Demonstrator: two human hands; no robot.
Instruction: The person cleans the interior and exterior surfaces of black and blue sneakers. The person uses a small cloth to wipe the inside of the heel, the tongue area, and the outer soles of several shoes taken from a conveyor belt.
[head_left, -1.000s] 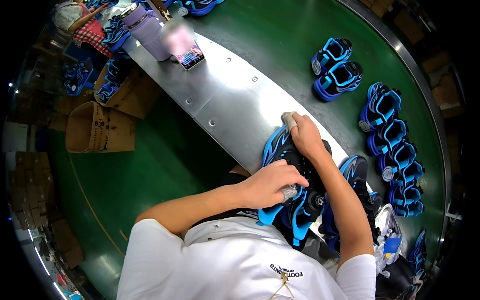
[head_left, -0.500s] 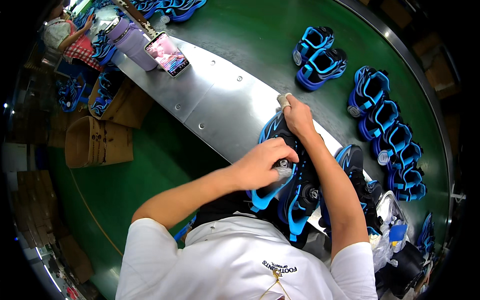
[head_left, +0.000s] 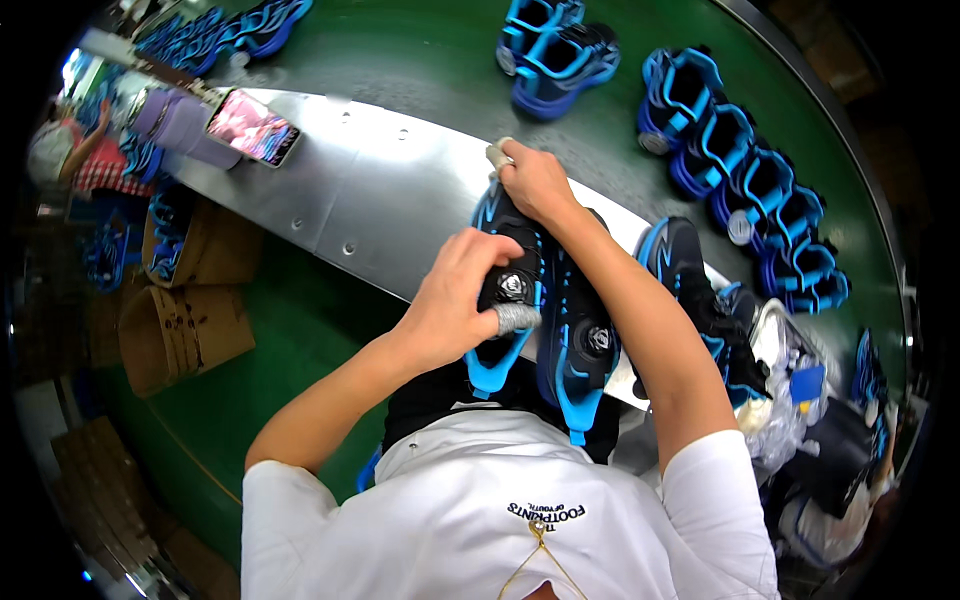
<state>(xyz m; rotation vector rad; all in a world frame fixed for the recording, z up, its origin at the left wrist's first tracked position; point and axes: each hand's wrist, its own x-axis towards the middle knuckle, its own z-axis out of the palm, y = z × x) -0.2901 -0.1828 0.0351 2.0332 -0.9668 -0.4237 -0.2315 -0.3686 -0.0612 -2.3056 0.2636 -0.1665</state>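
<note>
The left hand (head_left: 455, 300) grips the middle of a black-and-blue shoe (head_left: 510, 290) on the metal desk (head_left: 370, 190), while the right hand (head_left: 535, 180), closed on a small cloth (head_left: 498, 155), presses its toe.

left hand (head_left: 455, 300) curled, fingers (head_left: 490, 262) bent — right hand (head_left: 535, 180) clenched ahead, both forearms reaching forward
</note>
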